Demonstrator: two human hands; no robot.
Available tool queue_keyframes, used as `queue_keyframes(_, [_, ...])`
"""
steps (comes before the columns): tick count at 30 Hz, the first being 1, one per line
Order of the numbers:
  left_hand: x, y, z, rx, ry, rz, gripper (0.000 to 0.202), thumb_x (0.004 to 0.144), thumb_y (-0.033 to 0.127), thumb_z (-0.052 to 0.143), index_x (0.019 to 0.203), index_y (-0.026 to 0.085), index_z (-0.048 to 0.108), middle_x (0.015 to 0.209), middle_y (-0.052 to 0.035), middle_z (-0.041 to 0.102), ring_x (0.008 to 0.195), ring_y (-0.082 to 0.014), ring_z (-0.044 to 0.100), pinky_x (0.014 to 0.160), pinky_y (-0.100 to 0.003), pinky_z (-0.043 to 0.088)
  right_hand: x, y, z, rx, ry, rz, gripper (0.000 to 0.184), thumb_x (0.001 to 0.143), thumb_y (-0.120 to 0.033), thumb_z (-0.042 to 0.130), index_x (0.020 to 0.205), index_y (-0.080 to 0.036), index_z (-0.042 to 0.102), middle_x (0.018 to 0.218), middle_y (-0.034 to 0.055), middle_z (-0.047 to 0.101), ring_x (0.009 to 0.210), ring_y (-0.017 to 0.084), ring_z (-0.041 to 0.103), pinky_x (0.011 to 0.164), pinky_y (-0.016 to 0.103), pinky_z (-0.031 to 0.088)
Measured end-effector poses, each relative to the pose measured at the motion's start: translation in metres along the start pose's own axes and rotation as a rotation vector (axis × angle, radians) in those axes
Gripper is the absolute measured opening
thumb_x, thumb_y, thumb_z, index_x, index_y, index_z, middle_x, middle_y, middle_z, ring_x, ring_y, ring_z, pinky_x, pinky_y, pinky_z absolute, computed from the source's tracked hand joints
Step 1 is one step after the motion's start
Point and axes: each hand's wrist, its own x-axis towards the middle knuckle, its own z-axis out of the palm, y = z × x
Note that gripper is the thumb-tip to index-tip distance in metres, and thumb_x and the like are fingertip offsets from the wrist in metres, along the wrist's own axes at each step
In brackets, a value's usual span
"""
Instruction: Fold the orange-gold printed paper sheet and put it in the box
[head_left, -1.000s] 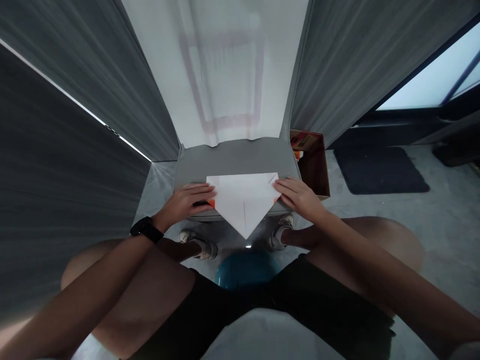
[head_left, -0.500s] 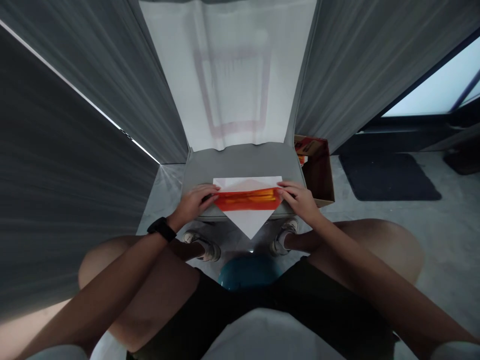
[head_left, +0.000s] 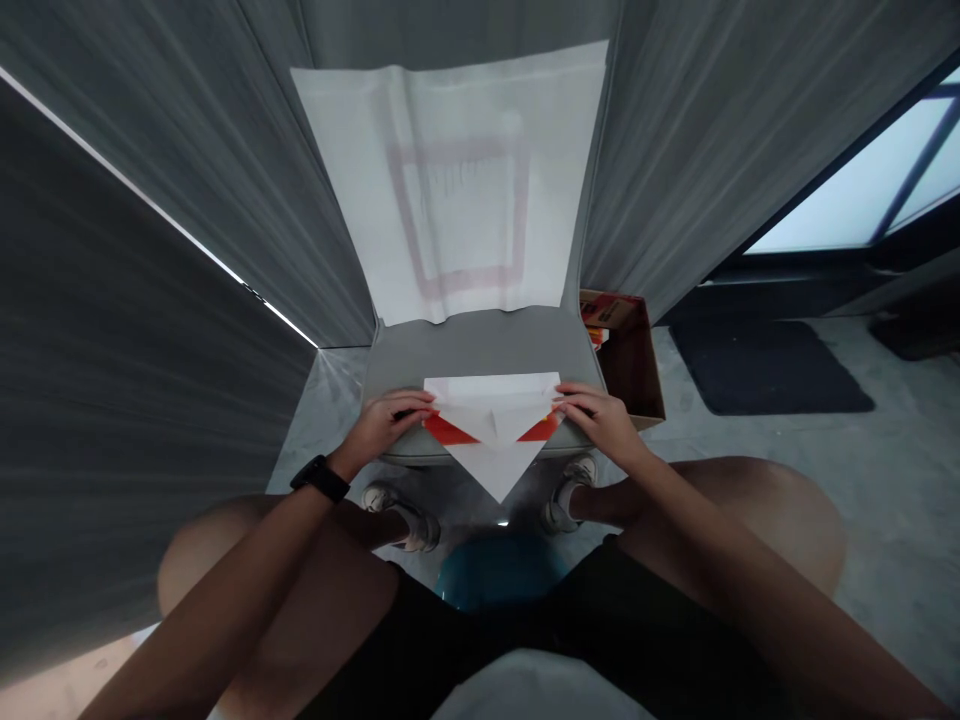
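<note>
A folded paper sheet (head_left: 491, 390), white with red-orange parts, lies at the front of the grey chair seat (head_left: 480, 345). Its lower point reaches past the seat's front edge. A white triangular flap lies over the middle, and red-orange shows on either side of it. My left hand (head_left: 386, 420) pinches the sheet's left edge between thumb and fingers. At the opposite edge, my right hand (head_left: 596, 412) grips it in the same way. A dark watch (head_left: 321, 478) is on my left wrist.
A white sheet with a faint pinkish frame (head_left: 465, 200) hangs over the chair's backrest. An open cardboard box (head_left: 630, 365) stands right of the chair. Beyond it lies a dark mat (head_left: 769, 365). Grey curtains (head_left: 172, 150) flank the chair; my feet are below the seat.
The white flap has come down over the sheet's red-orange band, leaving only its two sides showing. Both hands keep hold of the edges. The whole scene sits slightly lower in view.
</note>
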Motion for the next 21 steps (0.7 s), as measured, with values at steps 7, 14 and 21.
queue_keyframes(7, [-0.004, -0.008, -0.002, -0.017, -0.040, 0.063, 0.035, 0.103, 0.052, 0.061, 0.114, 0.024, 0.079, 0.127, -0.0103, 0.077, 0.121, -0.0253, 0.072, 0.108, -0.049, 0.059, -0.002, -0.007, 0.006, 0.055, 0.075, 0.089, 0.030, 0.099, -0.049, 0.063, 0.091, -0.027, 0.082, 0.114, 0.0073, 0.079, 0.106, 0.027, 0.076, 0.098, 0.048, 0.063])
queue_keyframes(14, [-0.005, -0.017, 0.001, -0.055, -0.009, 0.068, 0.033, 0.104, 0.050, 0.058, 0.115, 0.028, 0.081, 0.124, -0.0081, 0.078, 0.119, -0.0252, 0.073, 0.108, -0.049, 0.059, -0.005, -0.002, -0.003, 0.115, 0.025, 0.053, 0.022, 0.097, -0.042, 0.067, 0.097, -0.030, 0.085, 0.120, 0.0049, 0.079, 0.114, 0.029, 0.075, 0.106, 0.054, 0.060])
queue_keyframes(21, [-0.003, -0.020, 0.002, 0.019, -0.003, 0.082, 0.030, 0.103, 0.042, 0.061, 0.120, 0.022, 0.076, 0.130, -0.0132, 0.074, 0.121, -0.0244, 0.071, 0.108, -0.049, 0.057, -0.005, 0.000, -0.001, 0.049, 0.053, 0.033, 0.024, 0.097, -0.039, 0.063, 0.105, -0.028, 0.083, 0.120, 0.0059, 0.079, 0.114, 0.028, 0.075, 0.105, 0.053, 0.060])
